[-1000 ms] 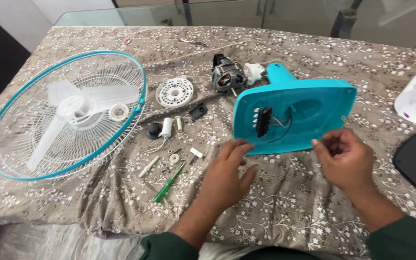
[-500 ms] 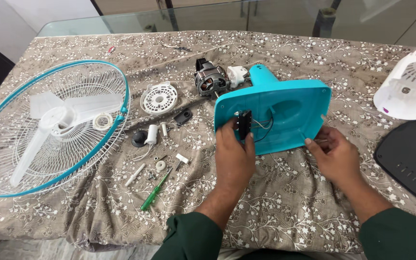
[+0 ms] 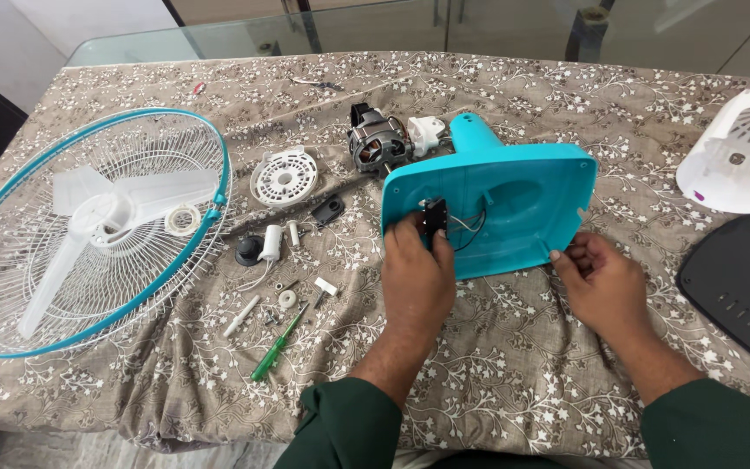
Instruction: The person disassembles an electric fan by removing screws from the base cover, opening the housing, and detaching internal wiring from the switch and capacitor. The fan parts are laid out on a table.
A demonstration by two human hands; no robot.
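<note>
Since half a second ago my left hand (image 3: 416, 274) has crept a little higher on the turquoise fan base (image 3: 514, 204), and its fingertips now pinch the small black switch block (image 3: 435, 217) with its wires, inside the upturned underside of the base. My right hand (image 3: 602, 282) has barely shifted: it sits at the base's lower right edge, thumb and forefinger closed on the rim there, the other fingers curled loosely. That base stands tilted on the cloth-covered bench (image 3: 514, 365) just beyond both hands, with the motor (image 3: 373, 143) touching its neck farther out. Left of my left hand lie a green screwdriver (image 3: 278, 346), white pegs and small loose parts, then a round white disc (image 3: 284, 176), and well beyond them the fan guard (image 3: 88, 230) with its clear blade. Right of my right hand rests a black panel (image 3: 740, 282), with a white housing (image 3: 740, 152) above it.
</note>
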